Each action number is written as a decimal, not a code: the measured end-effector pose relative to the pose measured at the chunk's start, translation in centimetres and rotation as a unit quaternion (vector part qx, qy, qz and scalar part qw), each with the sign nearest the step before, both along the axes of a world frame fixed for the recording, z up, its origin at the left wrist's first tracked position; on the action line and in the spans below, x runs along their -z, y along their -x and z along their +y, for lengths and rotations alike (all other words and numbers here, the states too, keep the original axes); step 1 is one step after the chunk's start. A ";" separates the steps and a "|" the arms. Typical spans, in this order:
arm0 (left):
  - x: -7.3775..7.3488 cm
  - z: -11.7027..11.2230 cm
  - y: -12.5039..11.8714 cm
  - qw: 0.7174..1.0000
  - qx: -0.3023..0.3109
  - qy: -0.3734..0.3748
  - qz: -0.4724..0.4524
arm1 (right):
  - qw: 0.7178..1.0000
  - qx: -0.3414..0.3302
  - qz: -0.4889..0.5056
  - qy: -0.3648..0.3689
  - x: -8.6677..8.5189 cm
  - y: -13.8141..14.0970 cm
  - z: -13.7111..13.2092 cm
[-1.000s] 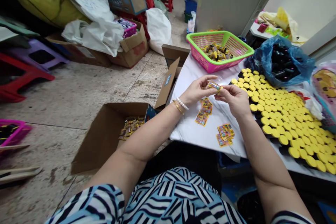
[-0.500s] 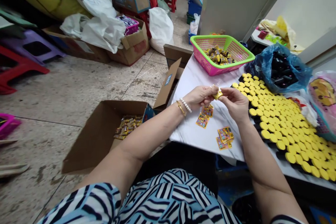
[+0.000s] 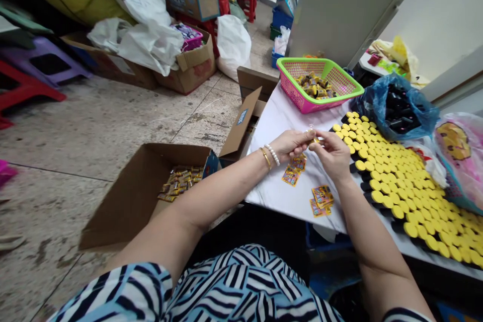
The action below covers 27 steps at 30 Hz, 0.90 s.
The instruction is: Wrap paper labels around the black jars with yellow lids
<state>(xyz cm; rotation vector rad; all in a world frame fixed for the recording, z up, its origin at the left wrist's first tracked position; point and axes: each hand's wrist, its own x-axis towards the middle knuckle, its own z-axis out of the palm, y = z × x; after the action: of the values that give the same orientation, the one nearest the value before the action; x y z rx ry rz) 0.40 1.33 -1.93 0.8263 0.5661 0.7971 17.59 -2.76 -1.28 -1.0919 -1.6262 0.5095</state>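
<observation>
At lower left, gold-wrapped sachets (image 3: 177,182) are held in an open cardboard box (image 3: 128,201). At centre, a small yellow item (image 3: 313,138) is pinched between the left hand (image 3: 290,145) and the right hand (image 3: 332,155), which are brought close together; it is more hidden by the fingertips than a second ago. Printed cards (image 3: 291,177) are laid below on a white table (image 3: 271,121). A pink-and-green basket (image 3: 302,96) is seen above, and yellow caps (image 3: 400,186) are ranked at right.
</observation>
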 end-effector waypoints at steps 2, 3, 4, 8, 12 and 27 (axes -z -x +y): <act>-0.1 0.0 0.1 1.000 0.008 0.008 -0.001 | 0.999 0.004 -0.026 -0.020 -0.3 0.1 -0.1; -0.2 -0.1 0.3 1.000 0.014 0.014 -0.009 | 0.999 -0.010 -0.026 -0.020 -0.4 0.1 -0.1; -0.3 -0.1 0.4 0.999 0.021 0.020 -0.018 | 0.999 -0.032 -0.023 -0.013 -0.6 0.1 -0.2; -0.9 -0.1 0.8 0.998 0.046 0.031 -0.029 | 0.995 -0.093 -0.004 0.020 -1.0 -0.2 -0.4; -1.3 0.2 1.0 0.997 0.002 0.070 -0.034 | 0.994 -0.055 0.026 0.087 -3.1 0.3 3.2; -0.5 1.8 2.1 0.949 -0.179 -0.161 0.203 | 0.832 0.247 -0.494 -0.049 -4.5 -6.7 6.3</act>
<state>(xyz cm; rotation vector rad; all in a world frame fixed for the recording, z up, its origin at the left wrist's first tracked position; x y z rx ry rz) -1.68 3.09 -1.46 1.2247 0.9885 1.0766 24.33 3.53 3.17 -1.7757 -2.0535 -0.6006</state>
